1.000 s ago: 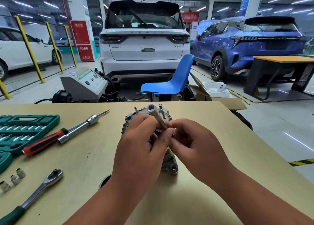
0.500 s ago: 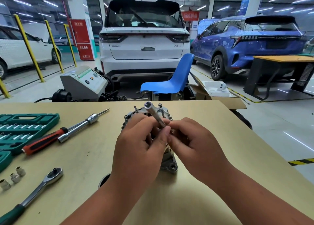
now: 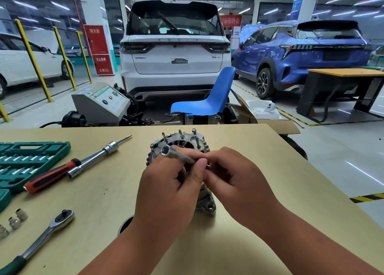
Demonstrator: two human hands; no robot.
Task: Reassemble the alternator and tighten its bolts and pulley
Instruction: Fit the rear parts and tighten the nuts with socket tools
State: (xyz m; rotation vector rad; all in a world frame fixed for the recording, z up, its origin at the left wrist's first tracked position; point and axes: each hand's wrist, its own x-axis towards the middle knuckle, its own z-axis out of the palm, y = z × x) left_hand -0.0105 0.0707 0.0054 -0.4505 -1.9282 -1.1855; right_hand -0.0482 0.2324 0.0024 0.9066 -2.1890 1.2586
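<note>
The alternator stands at the centre of the frame on the table. It is a cast, dull-silver housing with a ring of toothed fins, thin studs standing up from its upper face and a lug with a bolt hole at its lower end. Both hands cover its middle.

The left hand curls its fingers round a slim socket tube of bright polished steel. The tube tilts up and to the left, with its open mouth toward the camera. The right hand meets it from the right, its thumb and forefinger pinching the tube's lower end. Whether anything small sits between those fingertips cannot be told.

The table is smooth, matt and tan. At the left edge of the frame lies a green moulded plastic tool case with rows of bits. Beside it are a screwdriver with a red and black handle and a chrome extension bar, which lie crossed. In the lower left are a chrome ratchet with a green grip and three small knurled sockets. A dark round rim shows beside the left wrist.

Beyond the table is a workshop with a glossy pale floor and strip lights overhead. A blue plastic chair stands at centre. A grey boxy machine is to its left, a white car behind it and a blue car in the upper right.
</note>
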